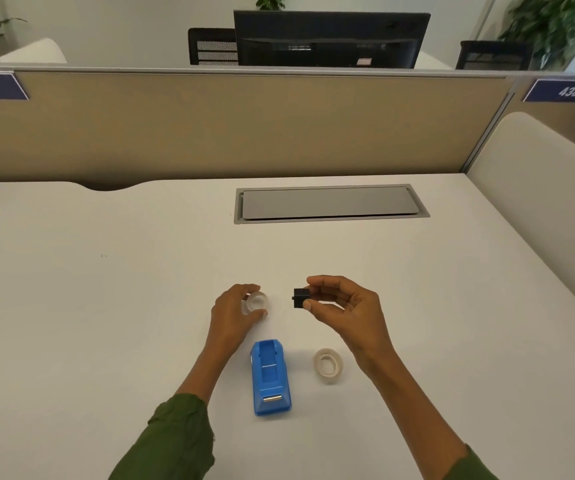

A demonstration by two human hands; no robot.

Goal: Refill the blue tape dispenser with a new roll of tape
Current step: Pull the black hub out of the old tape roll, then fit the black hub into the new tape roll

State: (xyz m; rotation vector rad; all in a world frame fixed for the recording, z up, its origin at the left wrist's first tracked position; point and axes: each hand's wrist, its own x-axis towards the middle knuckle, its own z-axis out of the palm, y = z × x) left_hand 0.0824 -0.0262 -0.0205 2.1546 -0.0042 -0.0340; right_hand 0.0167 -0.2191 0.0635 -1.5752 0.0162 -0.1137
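The blue tape dispenser [270,377] lies on the white desk [106,306] near me, its roll bay open on top and nothing in it. Beyond it, my left hand [234,311] grips a clear ring of tape [257,302] between thumb and fingers. To the right, my right hand [345,311] pinches a small black spool core [301,298] at about the same height, a short gap from the clear ring. A whitish tape roll [328,365] lies flat on the desk just right of the dispenser.
A grey cable hatch [329,203] is set into the desk farther back. A tan partition [230,126] walls off the far edge, with a monitor [331,39] behind it. A white side panel [538,209] rises at the right.
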